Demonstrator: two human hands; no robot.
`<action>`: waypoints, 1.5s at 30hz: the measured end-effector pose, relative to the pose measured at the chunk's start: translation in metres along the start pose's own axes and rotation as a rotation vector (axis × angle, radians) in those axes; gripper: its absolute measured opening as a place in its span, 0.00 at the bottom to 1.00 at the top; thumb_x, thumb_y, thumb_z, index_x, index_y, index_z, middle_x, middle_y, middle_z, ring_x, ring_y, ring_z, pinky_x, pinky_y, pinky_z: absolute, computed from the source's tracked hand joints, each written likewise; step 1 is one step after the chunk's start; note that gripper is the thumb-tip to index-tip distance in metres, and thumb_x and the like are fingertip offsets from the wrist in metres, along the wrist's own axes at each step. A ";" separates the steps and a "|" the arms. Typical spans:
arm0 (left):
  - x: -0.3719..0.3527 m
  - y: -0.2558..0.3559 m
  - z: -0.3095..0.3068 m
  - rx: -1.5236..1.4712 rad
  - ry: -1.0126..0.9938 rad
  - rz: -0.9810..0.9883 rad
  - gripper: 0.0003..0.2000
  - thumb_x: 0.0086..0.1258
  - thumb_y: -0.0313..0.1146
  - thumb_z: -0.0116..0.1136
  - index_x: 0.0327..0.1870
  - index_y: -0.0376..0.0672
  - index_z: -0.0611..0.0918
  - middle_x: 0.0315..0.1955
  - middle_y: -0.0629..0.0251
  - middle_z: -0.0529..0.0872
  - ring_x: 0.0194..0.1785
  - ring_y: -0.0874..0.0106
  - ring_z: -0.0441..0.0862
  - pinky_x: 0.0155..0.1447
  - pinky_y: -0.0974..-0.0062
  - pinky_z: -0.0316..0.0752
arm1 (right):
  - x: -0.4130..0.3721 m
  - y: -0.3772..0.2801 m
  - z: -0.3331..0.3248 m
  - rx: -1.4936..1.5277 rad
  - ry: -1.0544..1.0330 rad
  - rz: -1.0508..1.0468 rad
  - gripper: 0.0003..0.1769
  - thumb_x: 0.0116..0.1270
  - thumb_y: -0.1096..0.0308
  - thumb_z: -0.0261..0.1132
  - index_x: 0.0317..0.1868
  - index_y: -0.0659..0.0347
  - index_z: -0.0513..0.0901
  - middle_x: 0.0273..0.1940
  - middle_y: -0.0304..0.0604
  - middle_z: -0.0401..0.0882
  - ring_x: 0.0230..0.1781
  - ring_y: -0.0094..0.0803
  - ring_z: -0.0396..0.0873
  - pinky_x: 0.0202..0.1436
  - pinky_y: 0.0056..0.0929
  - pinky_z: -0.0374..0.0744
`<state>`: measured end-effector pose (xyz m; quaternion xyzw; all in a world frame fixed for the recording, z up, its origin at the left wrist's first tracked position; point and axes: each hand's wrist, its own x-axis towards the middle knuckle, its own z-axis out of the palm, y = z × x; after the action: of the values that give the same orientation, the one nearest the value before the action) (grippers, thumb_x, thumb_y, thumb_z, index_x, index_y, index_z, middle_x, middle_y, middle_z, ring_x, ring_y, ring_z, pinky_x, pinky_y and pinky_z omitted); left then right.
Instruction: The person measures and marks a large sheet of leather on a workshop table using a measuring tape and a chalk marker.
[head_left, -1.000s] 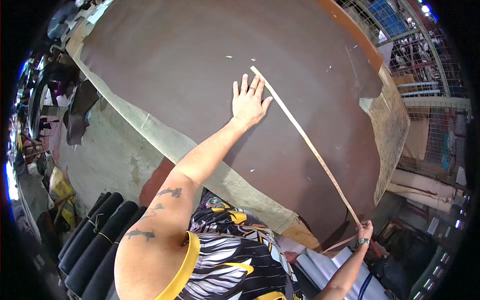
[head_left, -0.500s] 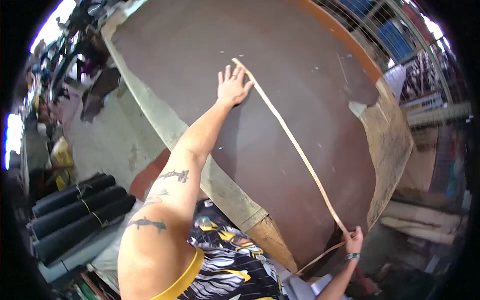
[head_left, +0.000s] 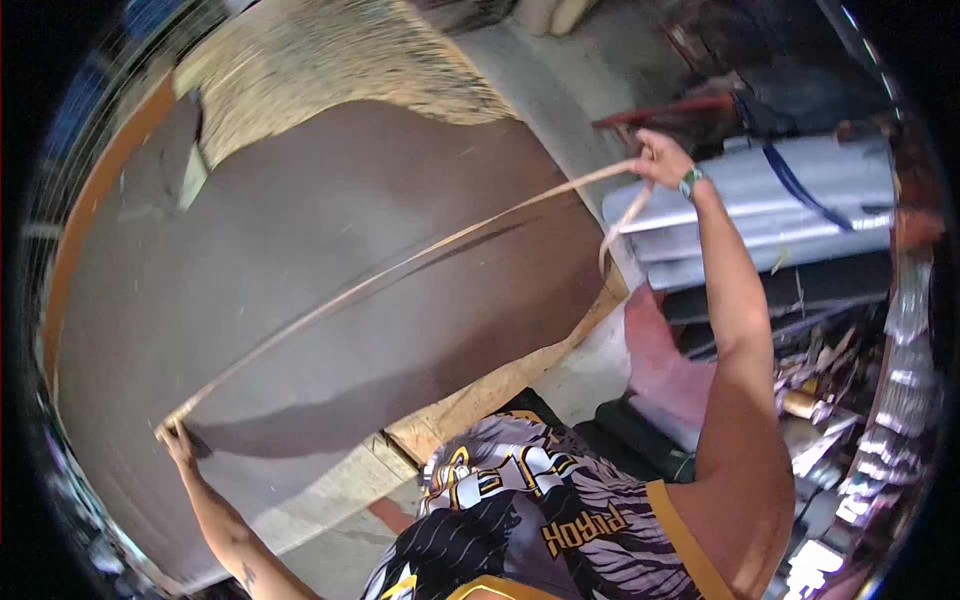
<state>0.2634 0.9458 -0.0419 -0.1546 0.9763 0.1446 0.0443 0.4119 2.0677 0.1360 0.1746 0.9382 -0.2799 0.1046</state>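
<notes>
A long dark brown sheet, apparently a leather hide (head_left: 300, 240), lies over a table, its outline curved and irregular. A pale narrow measuring tape (head_left: 420, 252) stretches diagonally across it, slightly lifted on the right, where it casts a thin shadow. Low at the left, my left hand (head_left: 178, 442) pinches one end of the tape near the hide's surface. Beyond the hide's right edge, my right hand (head_left: 662, 162) is closed on the tape, with a loose tail hanging under it. A green patterned band (head_left: 690, 181) circles my right wrist.
A worn tan board (head_left: 350, 50) shows past the hide's far edge, and an orange-brown edge strip (head_left: 90, 240) runs along the left. Silvery-grey rolls (head_left: 820, 180) tied with a dark blue strap lie at the right. Several dark rolls (head_left: 625, 440) sit lower down.
The view has swung around the table. My left hand, earlier spread flat beside the tape's end, now pinches it. My right hand still grips the tape, now raised off the hide's edge.
</notes>
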 end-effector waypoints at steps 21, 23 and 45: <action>-0.280 0.470 0.098 0.039 0.082 0.474 0.32 0.75 0.49 0.53 0.74 0.41 0.63 0.76 0.49 0.56 0.79 0.51 0.50 0.79 0.50 0.46 | 0.068 0.100 0.091 -0.038 -0.148 0.258 0.30 0.57 0.65 0.71 0.59 0.68 0.75 0.52 0.62 0.80 0.54 0.53 0.79 0.57 0.45 0.77; -0.296 0.480 0.110 0.110 0.090 0.374 0.32 0.76 0.49 0.51 0.75 0.42 0.62 0.77 0.53 0.54 0.80 0.53 0.47 0.79 0.51 0.43 | 0.064 0.115 0.101 -0.118 -0.034 0.156 0.29 0.58 0.64 0.71 0.58 0.66 0.76 0.53 0.62 0.80 0.56 0.54 0.78 0.58 0.45 0.77; -0.279 0.487 0.144 -0.075 0.013 0.138 0.31 0.81 0.52 0.36 0.76 0.38 0.61 0.77 0.46 0.51 0.80 0.53 0.45 0.80 0.61 0.40 | 0.108 0.203 0.165 0.327 -0.226 -0.058 0.23 0.62 0.59 0.71 0.50 0.64 0.74 0.40 0.53 0.86 0.38 0.44 0.84 0.44 0.42 0.78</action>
<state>0.3804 1.5125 -0.0117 -0.0893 0.9788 0.1829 0.0219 0.4077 2.1635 -0.1303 0.1297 0.8672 -0.4491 0.1714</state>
